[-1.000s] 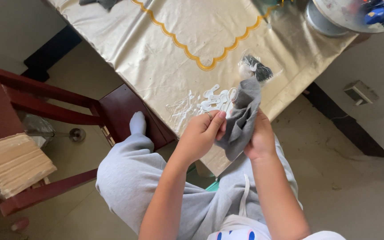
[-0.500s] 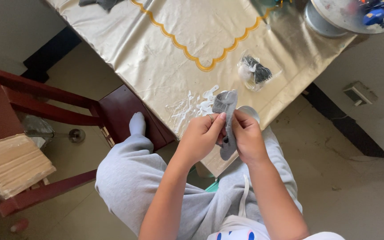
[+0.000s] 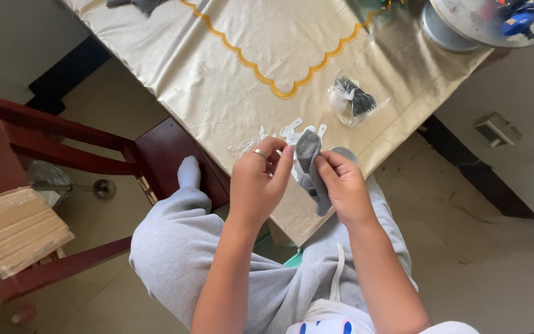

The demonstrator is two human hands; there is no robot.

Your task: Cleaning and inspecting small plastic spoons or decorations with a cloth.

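Head view looks straight down on my two hands, raised just above the near edge of the table point(image 3: 217, 93); between them I hold a small grey sock point(image 3: 308, 162), folded or bunched lengthwise so that it stands roughly upright; my right hand point(image 3: 341, 185) pinches its right side with thumb and fingertips closed on the cloth, the lower end trailing down past my palm; my left hand point(image 3: 258, 179), a ring on one finger, has its fingers curled narrow and its fingertips touching the sock's upper left edge, which I judge steadies the fabric while the other hand grips; held this way the sock hangs free of the table, so both sides can be worked at once; just behind it, on the shiny gold cloth with its yellow scalloped border, lie some small white plastic hooks point(image 3: 292, 130) beside a crumpled clear wrapper, near enough to reach without leaning; farther off sits a clear bag point(image 3: 353, 102) with dark and white things inside, well apart from my hands; another dark grey piece point(image 3: 137, 5) lies at the far edge; a dark red wooden chair point(image 3: 63, 142) stands to my left, my grey-trousered knees below the table edge.
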